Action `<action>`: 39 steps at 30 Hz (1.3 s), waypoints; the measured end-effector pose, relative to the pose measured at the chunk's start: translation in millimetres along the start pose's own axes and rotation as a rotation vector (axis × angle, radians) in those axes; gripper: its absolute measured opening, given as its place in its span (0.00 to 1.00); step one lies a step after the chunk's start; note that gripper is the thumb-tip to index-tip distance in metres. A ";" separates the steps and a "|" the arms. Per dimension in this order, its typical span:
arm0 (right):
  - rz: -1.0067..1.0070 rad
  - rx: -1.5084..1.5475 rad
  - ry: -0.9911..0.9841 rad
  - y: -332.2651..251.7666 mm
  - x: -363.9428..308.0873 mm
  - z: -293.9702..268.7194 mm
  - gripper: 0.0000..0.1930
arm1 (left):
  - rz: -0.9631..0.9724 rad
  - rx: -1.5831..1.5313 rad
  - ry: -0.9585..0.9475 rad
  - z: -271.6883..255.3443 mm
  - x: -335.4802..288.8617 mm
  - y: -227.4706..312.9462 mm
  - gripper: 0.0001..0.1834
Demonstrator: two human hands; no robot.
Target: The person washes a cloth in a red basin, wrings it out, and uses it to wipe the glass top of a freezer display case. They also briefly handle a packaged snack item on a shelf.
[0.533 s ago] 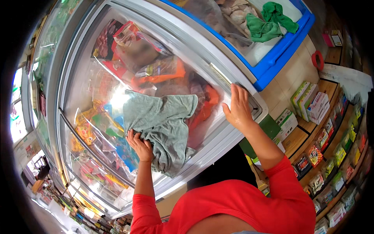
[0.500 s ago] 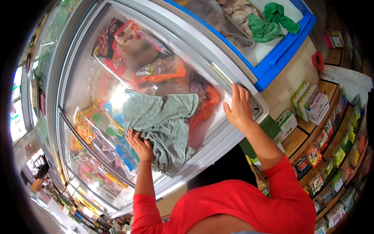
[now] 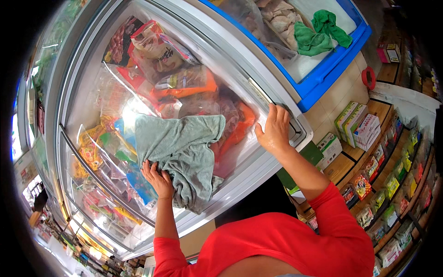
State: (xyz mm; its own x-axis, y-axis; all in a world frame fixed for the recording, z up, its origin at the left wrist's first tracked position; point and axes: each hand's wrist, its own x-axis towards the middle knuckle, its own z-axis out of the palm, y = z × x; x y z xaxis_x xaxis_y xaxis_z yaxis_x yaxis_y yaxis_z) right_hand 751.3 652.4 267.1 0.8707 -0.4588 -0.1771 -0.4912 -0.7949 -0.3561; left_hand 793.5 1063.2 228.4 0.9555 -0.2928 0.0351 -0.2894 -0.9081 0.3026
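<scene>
A grey-green cloth (image 3: 184, 136) lies crumpled on the clear sliding lid of a chest freezer, its near folds hanging toward the frame. My left hand (image 3: 158, 179) rests palm down on the cloth's left edge, fingers spread over it and the glass. At the right end of the lid, my right hand (image 3: 275, 128) touches the freezer frame (image 3: 302, 131) beside the lid's handle strip (image 3: 260, 90), its thumb apart from the fingers. Through the lid show bagged frozen foods, among them an orange-and-clear bag (image 3: 187, 83) and a red-and-cream bag (image 3: 157, 46).
Behind stands a blue-edged freezer (image 3: 318, 83) with a green cloth (image 3: 314, 39) over its contents. Shelves at the right carry small packets (image 3: 362, 184) and stacked boxes (image 3: 353, 122). A red tape roll (image 3: 368, 78) hangs by the tiled wall. Another freezer section (image 3: 106, 180) adjoins at left.
The whole view has shifted slightly, so the freezer appears a little further left and lower. Both hands and the cloth keep nearly the same places on the lid.
</scene>
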 end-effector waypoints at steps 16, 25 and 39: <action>-0.189 0.319 -0.095 33.4 8.8 -37.1 0.26 | 0.301 -0.061 -0.158 38.2 99.2 120.0 0.39; -0.133 0.082 0.128 103.0 25.2 -79.2 0.20 | 0.423 -0.472 -0.126 50.9 163.0 161.2 0.23; -0.256 -0.020 0.165 131.7 9.3 -27.9 0.16 | 0.493 -0.212 -0.009 83.8 201.6 241.9 0.33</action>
State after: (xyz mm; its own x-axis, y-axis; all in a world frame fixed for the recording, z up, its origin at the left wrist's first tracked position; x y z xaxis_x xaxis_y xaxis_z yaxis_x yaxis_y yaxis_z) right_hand 694.1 532.4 244.2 0.9516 -0.2998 0.0678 -0.2584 -0.8997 -0.3517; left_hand 911.4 759.4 228.8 0.7084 -0.6726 0.2139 -0.6850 -0.5822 0.4380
